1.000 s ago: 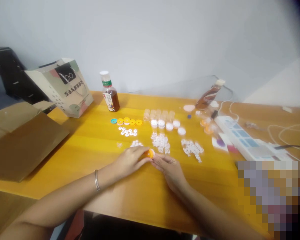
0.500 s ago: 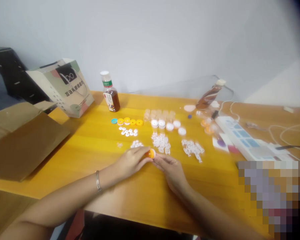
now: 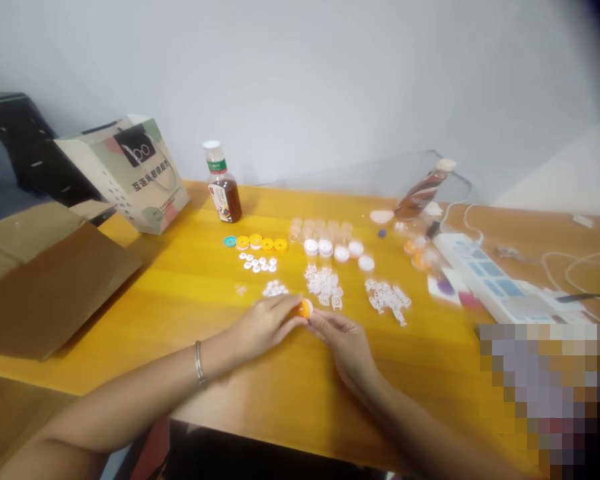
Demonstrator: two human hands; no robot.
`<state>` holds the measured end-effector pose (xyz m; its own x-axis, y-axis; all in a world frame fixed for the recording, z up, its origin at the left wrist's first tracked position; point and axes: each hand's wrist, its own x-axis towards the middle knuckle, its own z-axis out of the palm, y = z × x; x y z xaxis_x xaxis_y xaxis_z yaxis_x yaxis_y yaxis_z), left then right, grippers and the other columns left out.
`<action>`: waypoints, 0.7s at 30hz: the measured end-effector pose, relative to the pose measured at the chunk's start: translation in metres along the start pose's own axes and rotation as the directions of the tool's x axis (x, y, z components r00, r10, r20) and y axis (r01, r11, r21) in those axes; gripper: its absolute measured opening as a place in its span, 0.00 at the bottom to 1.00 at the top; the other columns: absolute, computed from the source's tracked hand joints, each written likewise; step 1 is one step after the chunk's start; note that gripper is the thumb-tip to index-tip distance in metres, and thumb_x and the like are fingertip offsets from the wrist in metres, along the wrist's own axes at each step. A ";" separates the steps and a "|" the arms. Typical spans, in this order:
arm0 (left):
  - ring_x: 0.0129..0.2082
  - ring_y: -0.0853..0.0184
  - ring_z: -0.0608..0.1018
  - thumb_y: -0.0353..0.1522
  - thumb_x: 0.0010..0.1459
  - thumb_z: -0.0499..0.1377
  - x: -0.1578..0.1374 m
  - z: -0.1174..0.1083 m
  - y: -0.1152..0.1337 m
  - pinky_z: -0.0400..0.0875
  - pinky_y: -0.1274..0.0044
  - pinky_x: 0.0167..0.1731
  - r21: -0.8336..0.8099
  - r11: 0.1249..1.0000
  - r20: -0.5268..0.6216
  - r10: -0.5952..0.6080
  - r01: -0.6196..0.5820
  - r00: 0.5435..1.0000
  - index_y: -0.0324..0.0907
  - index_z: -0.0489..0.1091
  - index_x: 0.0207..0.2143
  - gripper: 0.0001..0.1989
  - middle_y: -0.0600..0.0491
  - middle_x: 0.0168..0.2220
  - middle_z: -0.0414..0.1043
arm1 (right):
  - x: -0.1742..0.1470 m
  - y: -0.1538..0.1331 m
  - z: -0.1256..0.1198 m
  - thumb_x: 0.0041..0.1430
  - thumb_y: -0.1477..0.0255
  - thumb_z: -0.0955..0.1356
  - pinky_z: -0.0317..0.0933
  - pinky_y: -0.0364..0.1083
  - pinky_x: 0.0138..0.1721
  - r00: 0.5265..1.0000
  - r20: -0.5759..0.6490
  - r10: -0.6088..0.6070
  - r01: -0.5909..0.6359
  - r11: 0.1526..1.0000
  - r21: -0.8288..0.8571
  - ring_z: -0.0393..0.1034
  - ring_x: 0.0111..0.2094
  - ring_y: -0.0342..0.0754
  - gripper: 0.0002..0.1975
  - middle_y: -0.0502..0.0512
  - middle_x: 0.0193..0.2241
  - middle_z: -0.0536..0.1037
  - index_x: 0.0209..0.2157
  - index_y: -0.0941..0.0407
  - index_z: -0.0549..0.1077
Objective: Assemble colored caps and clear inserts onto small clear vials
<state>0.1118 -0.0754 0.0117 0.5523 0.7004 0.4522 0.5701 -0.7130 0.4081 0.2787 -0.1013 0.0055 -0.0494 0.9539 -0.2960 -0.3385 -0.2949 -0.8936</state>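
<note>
Between my two hands is a small round orange-and-white cap-like piece (image 3: 306, 309). My left hand (image 3: 267, 325) closes around its left side with thumb and fingers. From the right, the fingertips of my right hand (image 3: 343, 337) pinch its white edge. Just beyond my left hand lies a pile of small white pieces (image 3: 275, 288), partly hidden by it. Flat white openwork plastic parts (image 3: 324, 287) lie behind the held piece, with a second group of white openwork parts (image 3: 387, 300) to the right. White round caps (image 3: 325, 248) stand farther back.
Orange rings (image 3: 255, 242), a teal ring (image 3: 230, 241), white discs (image 3: 258, 262) and clear cylinders (image 3: 323, 230) lie in rows. Around them are a drink bottle (image 3: 225, 193), a tilted bottle (image 3: 423, 193), a cardboard box (image 3: 55, 287), a paper bag (image 3: 145, 177) and a power strip (image 3: 485, 273).
The whole view has shifted very slightly. Both hands keep the same hold on the orange-and-white piece, and the things on the table lie as before.
</note>
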 end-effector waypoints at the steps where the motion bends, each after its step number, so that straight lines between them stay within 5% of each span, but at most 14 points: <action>1: 0.34 0.68 0.74 0.36 0.59 0.51 0.000 0.001 0.000 0.72 0.75 0.34 -0.007 1.000 0.006 -0.020 0.020 1.000 0.38 0.61 0.46 0.15 0.48 0.36 0.71 | 0.000 0.001 0.000 0.40 0.68 0.73 0.62 0.52 0.47 1.000 -0.004 -0.004 0.004 1.000 -0.003 0.71 0.39 0.51 0.10 0.52 0.33 0.79 0.29 0.54 0.78; 14: 0.30 0.69 0.73 0.40 0.58 0.50 0.004 -0.006 0.004 0.70 0.75 0.30 0.021 0.995 0.076 -0.094 0.093 0.993 0.37 0.65 0.41 0.16 0.50 0.31 0.70 | 0.001 0.002 0.000 0.40 0.67 0.73 0.64 0.48 0.45 0.997 0.033 0.070 -0.072 0.995 0.067 0.72 0.35 0.47 0.09 0.52 0.30 0.79 0.27 0.55 0.78; 21: 0.36 0.67 0.72 0.40 0.58 0.51 -0.001 -0.004 0.002 0.70 0.74 0.35 0.009 1.000 0.092 -0.028 0.027 0.995 0.37 0.61 0.46 0.19 0.47 0.36 0.69 | 0.003 -0.005 -0.002 0.38 0.69 0.74 0.65 0.45 0.41 0.989 0.041 0.142 -0.143 0.989 0.028 0.72 0.31 0.44 0.12 0.51 0.28 0.79 0.28 0.57 0.75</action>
<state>0.1101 -0.0773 0.0153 0.5897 0.7200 0.3658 0.5905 -0.6934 0.4128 0.2823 -0.0969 0.0084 -0.1352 0.9039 -0.4058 -0.3546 -0.4266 -0.8320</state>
